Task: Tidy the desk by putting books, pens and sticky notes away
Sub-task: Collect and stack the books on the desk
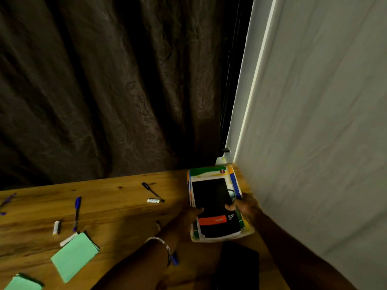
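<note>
Nearest the person, a dark flat object (238,266) lies at the counter (125,218) edge; what it is cannot be told. Two green sticky-note pads (75,255) (23,283) lie at the left, not yet put away.

Both hands hold the book stack (215,203) at the right end of the counter, beside the white wall (314,143). The left hand (188,216) grips its left edge, thumb on the top cover. The right hand (244,205) grips its right edge, thumb likewise on top. The stack rests on or just above the counter; which cannot be told.

The top book is a black spiral pad with an orange band; under it lies a larger book with a white, green, blue and yellow cover.

Farther left, the blue pen (76,213), black pen (152,192) and small white tubes (56,227) are loose.

Judgement: the books are gathered; pens and notes remain.
</note>
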### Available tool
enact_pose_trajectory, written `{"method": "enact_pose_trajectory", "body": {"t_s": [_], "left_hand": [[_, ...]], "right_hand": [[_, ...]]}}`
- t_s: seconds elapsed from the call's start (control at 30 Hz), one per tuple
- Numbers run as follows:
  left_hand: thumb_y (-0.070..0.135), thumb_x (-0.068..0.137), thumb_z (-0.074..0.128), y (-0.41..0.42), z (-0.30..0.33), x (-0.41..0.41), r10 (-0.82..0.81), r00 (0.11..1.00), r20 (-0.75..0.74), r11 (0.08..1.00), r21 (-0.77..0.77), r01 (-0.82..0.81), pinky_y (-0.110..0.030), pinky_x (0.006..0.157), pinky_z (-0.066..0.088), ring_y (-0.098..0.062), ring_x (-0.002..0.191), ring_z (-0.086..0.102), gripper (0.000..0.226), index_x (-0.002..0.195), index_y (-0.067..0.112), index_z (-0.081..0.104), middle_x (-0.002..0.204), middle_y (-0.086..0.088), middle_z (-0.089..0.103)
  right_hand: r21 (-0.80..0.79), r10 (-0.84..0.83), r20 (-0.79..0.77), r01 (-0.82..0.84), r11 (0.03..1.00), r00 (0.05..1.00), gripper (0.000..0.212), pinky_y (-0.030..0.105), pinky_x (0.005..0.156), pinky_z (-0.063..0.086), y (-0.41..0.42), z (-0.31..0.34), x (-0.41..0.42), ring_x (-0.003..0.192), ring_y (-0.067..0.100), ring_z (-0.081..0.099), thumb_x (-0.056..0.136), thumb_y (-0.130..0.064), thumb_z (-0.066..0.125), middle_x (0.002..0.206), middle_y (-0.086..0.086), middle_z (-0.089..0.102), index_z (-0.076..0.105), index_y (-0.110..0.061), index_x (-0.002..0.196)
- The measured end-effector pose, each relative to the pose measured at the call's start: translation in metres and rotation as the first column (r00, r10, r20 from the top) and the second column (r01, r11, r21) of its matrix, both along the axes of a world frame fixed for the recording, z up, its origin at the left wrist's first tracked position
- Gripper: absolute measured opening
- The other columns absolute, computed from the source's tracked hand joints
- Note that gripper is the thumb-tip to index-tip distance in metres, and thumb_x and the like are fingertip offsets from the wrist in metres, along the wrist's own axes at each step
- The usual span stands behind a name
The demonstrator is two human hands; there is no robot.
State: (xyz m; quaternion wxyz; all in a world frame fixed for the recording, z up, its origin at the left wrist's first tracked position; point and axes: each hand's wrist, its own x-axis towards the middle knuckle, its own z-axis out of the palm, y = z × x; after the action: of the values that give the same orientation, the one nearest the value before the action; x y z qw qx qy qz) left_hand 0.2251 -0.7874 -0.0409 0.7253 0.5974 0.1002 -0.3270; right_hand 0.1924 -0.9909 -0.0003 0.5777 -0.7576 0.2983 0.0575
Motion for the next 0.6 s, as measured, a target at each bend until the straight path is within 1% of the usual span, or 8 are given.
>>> {"method": "enact_pose_trajectory", "body": {"t_s": [0.1,0.23,0.3,0.37,0.47,0.5,0.53,0.6], "left_hand": [[0.007,0.093,0.056,-0.003,-0.013,0.0,-0.029,0.999,-0.042,0.998,-0.048,0.027,-0.041,0.072,0.055,-0.031,0.091,0.065,0.033,0.125,0.01,0.049,0.103,-0.015,0.066],[0.009,0.089,0.063,-0.003,-0.027,0.009,-0.042,0.998,-0.037,0.999,-0.034,0.041,-0.038,0.068,0.056,-0.027,0.088,0.068,0.037,0.123,0.013,0.051,0.1,-0.011,0.069],[0.013,0.087,0.067,-0.002,-0.035,0.014,-0.047,0.999,-0.005,0.999,-0.005,0.047,-0.039,0.071,0.057,-0.027,0.092,0.07,0.04,0.124,0.014,0.053,0.104,-0.01,0.07],[0.019,0.084,0.071,-0.004,-0.046,0.021,-0.051,0.998,0.036,0.997,0.056,0.049,-0.041,0.079,0.057,-0.027,0.1,0.068,0.055,0.133,0.01,0.048,0.113,-0.01,0.068],[0.029,0.077,0.076,-0.012,-0.052,0.029,-0.026,0.993,0.115,0.968,0.252,-0.004,-0.048,0.093,0.052,-0.034,0.122,0.054,0.09,0.148,0.01,0.023,0.142,-0.014,0.046],[0.028,0.078,0.075,-0.015,-0.051,0.029,-0.041,0.989,0.139,0.943,0.331,-0.007,-0.05,0.101,0.046,-0.036,0.131,0.044,0.096,0.15,0.011,0.014,0.15,-0.015,0.034],[0.025,0.08,0.074,-0.016,-0.047,0.028,-0.043,0.987,0.152,0.928,0.372,-0.017,-0.05,0.106,0.041,-0.037,0.138,0.035,0.099,0.151,0.01,0.007,0.155,-0.015,0.024],[0.026,0.079,0.075,-0.016,-0.076,0.043,-0.07,0.986,0.151,0.897,0.441,-0.004,-0.049,0.11,0.037,-0.036,0.141,0.028,0.103,0.152,0.01,0.005,0.157,-0.015,0.017]], "right_hand": [[-0.019,0.013,-0.027,-0.014,1.0,1.0,0.06,0.043,0.098,0.049,-0.003,-0.007,0.0,0.11,0.031,0.061,0.064,-0.001,0.084,0.113,0.01,0.068,0.061,-0.007,0.119],[-0.068,0.011,-0.031,-0.013,0.998,0.999,0.07,0.049,0.097,0.05,-0.008,-0.023,0.008,0.114,0.03,0.059,0.06,-0.012,0.088,0.117,0.008,0.066,0.058,-0.011,0.124],[-0.08,0.022,-0.019,-0.023,0.997,1.0,0.072,0.05,0.097,0.05,-0.012,-0.03,0.011,0.114,0.03,0.058,0.062,-0.014,0.088,0.119,0.007,0.065,0.055,-0.013,0.126],[-0.114,0.034,-0.001,-0.034,0.993,0.999,0.073,0.051,0.097,0.05,-0.013,-0.031,0.011,0.114,0.03,0.059,0.062,-0.016,0.088,0.119,0.007,0.065,0.055,-0.013,0.127],[-0.139,0.046,0.002,-0.045,0.989,0.999,0.075,0.052,0.096,0.05,-0.019,-0.045,0.016,0.112,0.028,0.059,0.059,-0.021,0.09,0.119,0.006,0.064,0.055,-0.014,0.126],[-0.135,0.046,0.004,-0.045,0.99,0.999,0.081,0.052,0.095,0.051,-0.028,-0.065,0.023,0.112,0.029,0.06,0.053,-0.029,0.092,0.119,0.006,0.065,0.056,-0.015,0.124],[-0.129,0.057,0.001,-0.056,0.99,0.998,0.094,0.052,0.093,0.052,-0.039,-0.088,0.029,0.112,0.029,0.06,0.042,-0.044,0.093,0.118,0.005,0.064,0.055,-0.018,0.123],[-0.127,0.086,-0.014,-0.087,0.988,0.996,0.119,0.05,0.093,0.052,-0.052,-0.12,0.037,0.114,0.028,0.059,0.023,-0.074,0.082,0.12,0.003,0.062,0.052,-0.021,0.124]]}}
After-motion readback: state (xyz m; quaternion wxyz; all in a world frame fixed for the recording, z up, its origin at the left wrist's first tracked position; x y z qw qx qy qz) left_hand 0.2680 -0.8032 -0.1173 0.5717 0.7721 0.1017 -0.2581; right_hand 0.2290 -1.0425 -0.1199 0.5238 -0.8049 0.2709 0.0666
